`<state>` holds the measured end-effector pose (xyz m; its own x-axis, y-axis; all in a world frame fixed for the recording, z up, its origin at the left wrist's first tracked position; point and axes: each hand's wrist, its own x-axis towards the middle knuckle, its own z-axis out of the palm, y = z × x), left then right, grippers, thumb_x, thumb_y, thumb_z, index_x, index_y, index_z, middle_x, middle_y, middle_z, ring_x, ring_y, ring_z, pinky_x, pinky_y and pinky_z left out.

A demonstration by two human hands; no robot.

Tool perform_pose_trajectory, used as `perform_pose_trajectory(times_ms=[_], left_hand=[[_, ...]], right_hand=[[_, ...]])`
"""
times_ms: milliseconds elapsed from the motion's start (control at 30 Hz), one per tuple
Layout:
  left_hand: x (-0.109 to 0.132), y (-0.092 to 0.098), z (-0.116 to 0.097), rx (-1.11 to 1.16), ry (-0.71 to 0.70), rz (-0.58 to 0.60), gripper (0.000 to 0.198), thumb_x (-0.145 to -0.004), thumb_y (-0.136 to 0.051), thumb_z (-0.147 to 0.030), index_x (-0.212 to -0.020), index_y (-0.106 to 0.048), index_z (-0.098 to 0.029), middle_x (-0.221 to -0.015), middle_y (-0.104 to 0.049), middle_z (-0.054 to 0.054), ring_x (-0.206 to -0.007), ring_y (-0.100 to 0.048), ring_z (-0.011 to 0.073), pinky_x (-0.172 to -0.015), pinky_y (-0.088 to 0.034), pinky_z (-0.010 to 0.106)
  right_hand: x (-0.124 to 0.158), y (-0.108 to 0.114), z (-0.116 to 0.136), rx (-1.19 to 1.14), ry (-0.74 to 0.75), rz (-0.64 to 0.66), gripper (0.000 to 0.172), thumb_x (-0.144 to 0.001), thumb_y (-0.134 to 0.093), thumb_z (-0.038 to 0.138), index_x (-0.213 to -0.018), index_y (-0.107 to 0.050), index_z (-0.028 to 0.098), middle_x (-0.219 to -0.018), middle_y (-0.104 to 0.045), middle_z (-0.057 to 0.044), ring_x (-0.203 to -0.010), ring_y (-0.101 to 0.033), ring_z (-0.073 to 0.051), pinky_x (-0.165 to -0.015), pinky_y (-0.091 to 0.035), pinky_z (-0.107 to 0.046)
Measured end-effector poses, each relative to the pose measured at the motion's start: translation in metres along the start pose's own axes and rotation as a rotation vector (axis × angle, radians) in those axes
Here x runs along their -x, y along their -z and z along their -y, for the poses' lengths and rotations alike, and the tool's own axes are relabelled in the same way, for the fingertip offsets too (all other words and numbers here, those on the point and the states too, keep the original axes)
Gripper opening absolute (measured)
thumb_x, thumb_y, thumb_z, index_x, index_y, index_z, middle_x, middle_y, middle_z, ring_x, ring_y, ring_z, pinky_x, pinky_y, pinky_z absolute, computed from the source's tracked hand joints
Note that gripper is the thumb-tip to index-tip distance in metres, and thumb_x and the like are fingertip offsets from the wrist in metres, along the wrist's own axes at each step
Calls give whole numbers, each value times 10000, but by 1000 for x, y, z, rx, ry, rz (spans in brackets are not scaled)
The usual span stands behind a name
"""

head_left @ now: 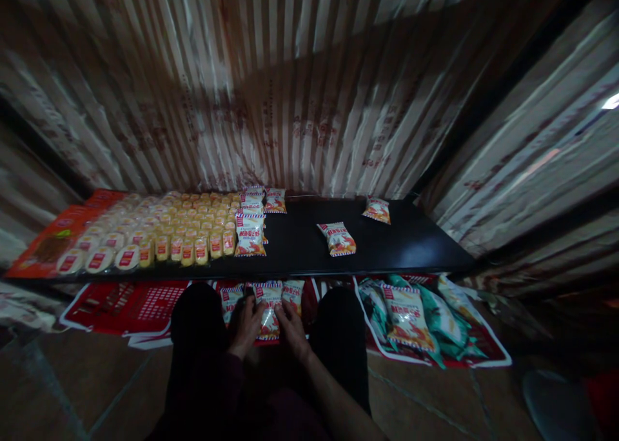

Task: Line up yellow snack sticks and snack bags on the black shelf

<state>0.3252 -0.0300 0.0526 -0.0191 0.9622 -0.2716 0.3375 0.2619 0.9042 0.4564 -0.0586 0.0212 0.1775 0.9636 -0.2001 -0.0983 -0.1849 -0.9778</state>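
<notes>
Between my knees, my left hand (249, 322) and my right hand (293, 328) close on the two sides of a white and orange snack bag (269, 311). Similar bags lie beside and under it, one at the left (232, 302) and one at the right (293, 294). On the black shelf (300, 238) in front, a stack of the same bags (250, 235) stands next to rows of small yellow packaged cakes (201, 247). One loose bag (340, 238) lies mid-shelf, another (377, 210) farther back at the right.
Round white-labelled packs (100, 259) and orange packages (46, 241) fill the shelf's left end. Below the shelf are a red basket at the left (116, 309) and one at the right (496, 354) with green bags (442, 318). Striped sheeting hangs behind.
</notes>
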Motion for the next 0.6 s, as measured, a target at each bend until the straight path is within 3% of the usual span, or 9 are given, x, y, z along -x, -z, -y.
perform_pose_trajectory(times_ms=[267, 400, 600], left_hand=[[-3, 7, 4, 93, 172, -121, 343, -741, -525, -386, -983, -591, -153, -1097, -634, 133, -1068, -560, 262, -946, -384, 347], [-2, 10, 12, 175, 205, -124, 283, -735, -520, -380, -876, -611, -152, -947, -661, 115, -944, -600, 268, -878, -423, 359], [-5, 8, 25, 334, 272, -118, 237, -729, -575, -402, -814, -627, -186, -851, -690, 69, -896, -636, 247, -812, -461, 327]], right_hand=[[4, -1, 9, -110, -74, -41, 654, -611, -725, 569, -1134, -633, 188, -951, -687, -71, -937, -636, -261, -851, -506, -385], [5, -3, 10, -115, -88, -20, 666, -553, -769, 523, -1118, -630, 199, -983, -655, -74, -909, -639, -261, -844, -512, -402], [6, -2, 5, -41, -46, 34, 628, -588, -755, 488, -1132, -614, 209, -1066, -644, -98, -1010, -626, -287, -897, -503, -439]])
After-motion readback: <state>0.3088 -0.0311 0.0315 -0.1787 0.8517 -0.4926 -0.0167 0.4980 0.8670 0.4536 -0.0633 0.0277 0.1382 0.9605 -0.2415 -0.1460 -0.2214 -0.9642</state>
